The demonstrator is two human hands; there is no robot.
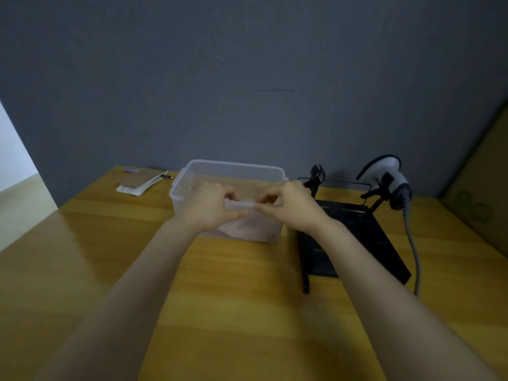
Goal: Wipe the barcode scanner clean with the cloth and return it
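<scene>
A grey and white barcode scanner [386, 176] rests on a black stand [357, 243] at the back right of the wooden table, with its grey cable [414, 251] hanging down. A translucent plastic box [233, 166] stands in the middle at the back. A pinkish cloth [247, 229] shows faintly through its front wall. My left hand [211, 207] and my right hand [291, 207] meet at the near rim of the box. Both pinch the clear latch [239, 205] there with their fingertips. Neither hand touches the scanner.
A brown envelope and papers [140, 182] with a pen lie at the back left. A cardboard box [483, 188] stands at the right edge. A grey wall closes the back. The yellow wooden table [233, 284] runs toward me.
</scene>
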